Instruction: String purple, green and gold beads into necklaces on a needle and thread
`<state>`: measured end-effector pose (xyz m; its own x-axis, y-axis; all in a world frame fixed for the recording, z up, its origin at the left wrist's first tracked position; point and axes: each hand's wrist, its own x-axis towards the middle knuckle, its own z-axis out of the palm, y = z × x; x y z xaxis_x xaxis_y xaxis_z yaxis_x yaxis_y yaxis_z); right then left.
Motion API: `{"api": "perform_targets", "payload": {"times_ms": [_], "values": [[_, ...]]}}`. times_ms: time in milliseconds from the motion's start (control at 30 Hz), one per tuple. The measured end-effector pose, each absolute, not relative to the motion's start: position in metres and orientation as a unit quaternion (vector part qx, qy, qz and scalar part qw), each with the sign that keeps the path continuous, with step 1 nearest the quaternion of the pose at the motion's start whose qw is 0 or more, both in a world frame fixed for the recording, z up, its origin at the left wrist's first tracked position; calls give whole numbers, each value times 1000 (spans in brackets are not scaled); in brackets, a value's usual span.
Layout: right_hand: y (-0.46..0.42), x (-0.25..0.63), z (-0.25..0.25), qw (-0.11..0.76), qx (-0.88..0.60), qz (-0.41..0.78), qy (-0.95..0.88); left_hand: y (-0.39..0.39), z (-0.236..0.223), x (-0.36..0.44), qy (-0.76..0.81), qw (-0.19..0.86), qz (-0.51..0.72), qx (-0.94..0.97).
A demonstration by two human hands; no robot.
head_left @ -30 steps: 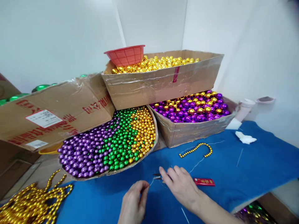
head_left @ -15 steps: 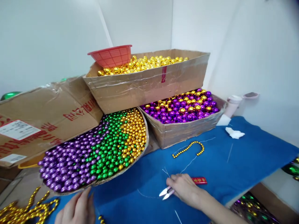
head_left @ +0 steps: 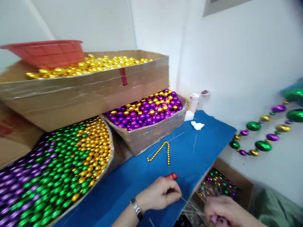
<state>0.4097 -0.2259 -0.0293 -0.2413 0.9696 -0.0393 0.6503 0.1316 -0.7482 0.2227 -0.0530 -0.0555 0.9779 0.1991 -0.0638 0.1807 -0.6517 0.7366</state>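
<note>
My left hand [head_left: 163,196], with a dark-strapped band on the wrist, is pinched shut on a thin white thread [head_left: 186,200] over the front edge of the blue cloth. The thread runs right toward my right hand [head_left: 223,210], which is closed and smeared by motion. A pinkish handle of the thread snips [head_left: 216,220] shows under its fingers; the blades cannot be made out. Beyond my left hand lie a small red piece with gold marks [head_left: 172,176] and a short strand of gold beads [head_left: 168,153] with thread trailing from it.
Cardboard boxes hold purple, green and gold beads [head_left: 63,164], purple and gold ones [head_left: 146,113], and gold ones [head_left: 106,64] under a red basket [head_left: 54,53]. White tissue [head_left: 197,125] lies on the blue cloth [head_left: 208,135]. A large bead garland [head_left: 264,145] hangs at right, above another box [head_left: 243,192].
The view has swung right. My left hand has come from beside the bead box to the cloth's front edge and grips thread. My right hand has moved right, off the cloth, with the snips.
</note>
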Motion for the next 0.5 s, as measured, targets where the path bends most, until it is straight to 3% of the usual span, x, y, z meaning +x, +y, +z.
{"api": "perform_targets", "payload": {"times_ms": [167, 500], "values": [[-267, 462, -52, 196, -639, 357, -653, -68, -71, 260, 110, 357, 9, 927], [-256, 461, -106, 121, -737, 211, -631, -93, -88, 295, 130, 288, -16, 949]]}}
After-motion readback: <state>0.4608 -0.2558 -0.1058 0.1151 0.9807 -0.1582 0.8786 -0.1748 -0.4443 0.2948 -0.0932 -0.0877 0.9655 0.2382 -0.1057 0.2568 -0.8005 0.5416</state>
